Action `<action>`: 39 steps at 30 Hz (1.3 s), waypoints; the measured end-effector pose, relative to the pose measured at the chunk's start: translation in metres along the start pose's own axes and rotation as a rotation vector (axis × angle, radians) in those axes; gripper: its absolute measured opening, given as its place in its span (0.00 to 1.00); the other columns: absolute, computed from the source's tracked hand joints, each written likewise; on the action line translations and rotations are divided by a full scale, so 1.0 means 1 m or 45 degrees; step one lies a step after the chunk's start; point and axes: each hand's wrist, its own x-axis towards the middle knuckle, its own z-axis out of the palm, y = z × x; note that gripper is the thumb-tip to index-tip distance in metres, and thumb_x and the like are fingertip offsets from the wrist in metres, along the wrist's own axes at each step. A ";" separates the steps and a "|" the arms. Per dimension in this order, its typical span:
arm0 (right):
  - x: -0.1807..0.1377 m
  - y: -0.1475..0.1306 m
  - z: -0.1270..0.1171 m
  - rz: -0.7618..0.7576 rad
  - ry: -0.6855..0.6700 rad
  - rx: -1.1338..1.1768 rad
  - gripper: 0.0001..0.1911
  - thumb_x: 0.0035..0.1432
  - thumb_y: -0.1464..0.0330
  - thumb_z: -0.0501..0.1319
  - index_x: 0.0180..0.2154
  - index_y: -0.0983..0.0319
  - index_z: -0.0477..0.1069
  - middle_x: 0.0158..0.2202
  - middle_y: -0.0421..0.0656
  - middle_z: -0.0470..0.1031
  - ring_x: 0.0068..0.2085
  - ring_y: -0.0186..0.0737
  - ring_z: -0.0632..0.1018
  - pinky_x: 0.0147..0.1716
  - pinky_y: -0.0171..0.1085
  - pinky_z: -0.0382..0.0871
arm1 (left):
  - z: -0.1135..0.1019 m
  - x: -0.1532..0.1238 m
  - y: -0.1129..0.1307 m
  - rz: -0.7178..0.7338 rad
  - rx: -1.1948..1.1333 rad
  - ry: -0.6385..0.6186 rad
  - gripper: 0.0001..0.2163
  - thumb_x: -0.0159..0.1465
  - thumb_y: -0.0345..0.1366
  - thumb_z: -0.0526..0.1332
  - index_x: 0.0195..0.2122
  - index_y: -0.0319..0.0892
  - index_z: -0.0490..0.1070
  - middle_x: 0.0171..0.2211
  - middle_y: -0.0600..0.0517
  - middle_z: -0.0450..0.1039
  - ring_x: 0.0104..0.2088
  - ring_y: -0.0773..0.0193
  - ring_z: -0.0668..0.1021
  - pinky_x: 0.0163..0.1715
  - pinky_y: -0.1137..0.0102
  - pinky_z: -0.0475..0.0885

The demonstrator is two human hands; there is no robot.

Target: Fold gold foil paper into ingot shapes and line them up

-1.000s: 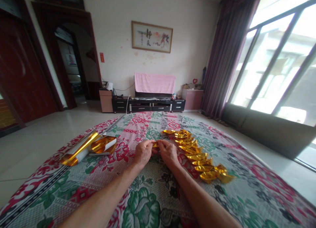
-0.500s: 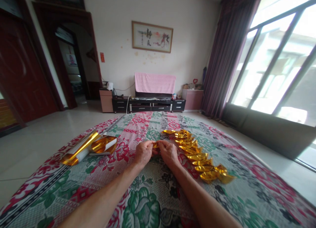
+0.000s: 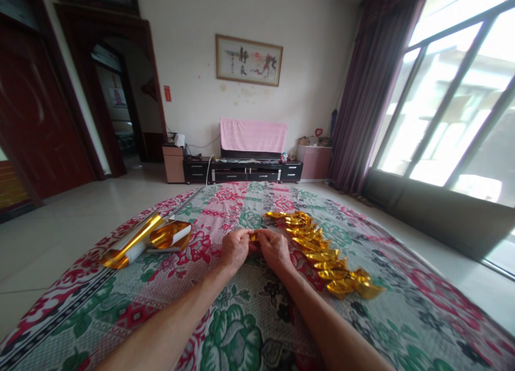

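Observation:
Between my two hands is a small piece of gold foil paper, mostly covered by my fingers. My left hand pinches its left end, and my right hand pinches the right end. Just right of my right hand runs a row of several folded gold paper ingots, slanting from the back toward the front right. To the left lie curled sheets of gold foil paper with white backing, and another curled gold sheet rests beside them.
A flowered cloth in red, green and grey covers the round table under my arms. Beyond it stand a low black cabinet and a screen draped with a pink towel. A curtain and windows are on the right.
Both hands stay in nearly the same place, still pinching the gold foil paper. The view has shifted very slightly; the ingots and sheets lie as before.

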 end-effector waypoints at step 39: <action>-0.001 -0.001 0.002 -0.002 -0.002 0.007 0.16 0.53 0.65 0.51 0.33 0.58 0.77 0.28 0.40 0.78 0.30 0.37 0.76 0.30 0.30 0.63 | -0.001 0.000 0.005 0.075 0.175 0.136 0.13 0.58 0.31 0.51 0.38 0.41 0.75 0.30 0.50 0.77 0.30 0.65 0.77 0.32 0.73 0.71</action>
